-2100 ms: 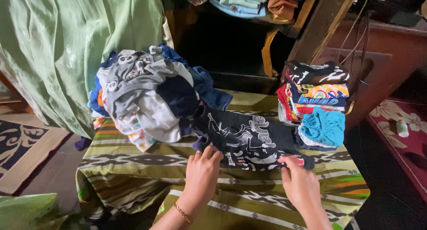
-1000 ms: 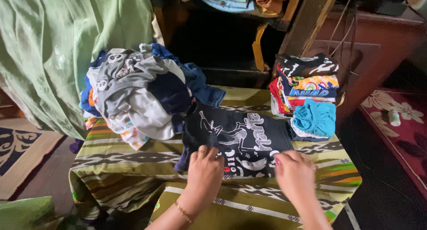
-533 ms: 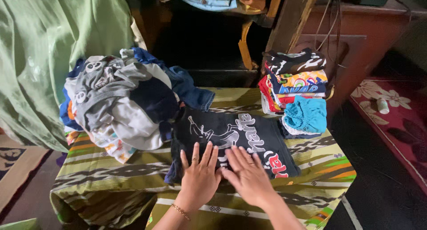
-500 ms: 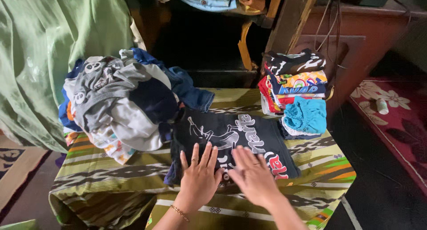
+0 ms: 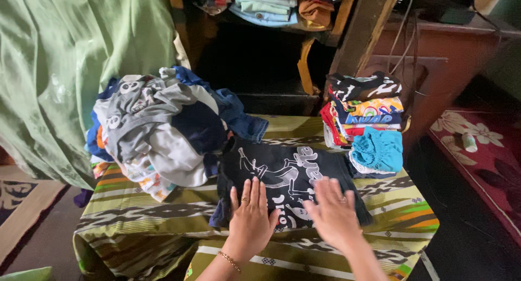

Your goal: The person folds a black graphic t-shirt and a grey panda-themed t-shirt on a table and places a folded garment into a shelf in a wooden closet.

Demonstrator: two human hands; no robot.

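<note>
A black T-shirt point(image 5: 282, 169) with a white and red print lies spread flat on a table covered by a green striped cloth point(image 5: 141, 216). My left hand point(image 5: 251, 221) rests palm down on the shirt's near edge, fingers spread; a thin bracelet circles its wrist. My right hand point(image 5: 334, 215) lies flat on the shirt just to the right, fingers apart, a ring on one finger. Neither hand holds anything.
A heap of unfolded grey, blue and white clothes point(image 5: 157, 129) fills the table's left side. A stack of folded colourful garments point(image 5: 364, 110) with a turquoise piece point(image 5: 378, 149) stands at the right. A green curtain point(image 5: 70, 58) hangs left, a shelf with clothes point(image 5: 271, 4) behind.
Both hands have let go of the shirt's near corners and come together flat on its middle. The shirt now lies smoother, and the view has shifted rightward.
</note>
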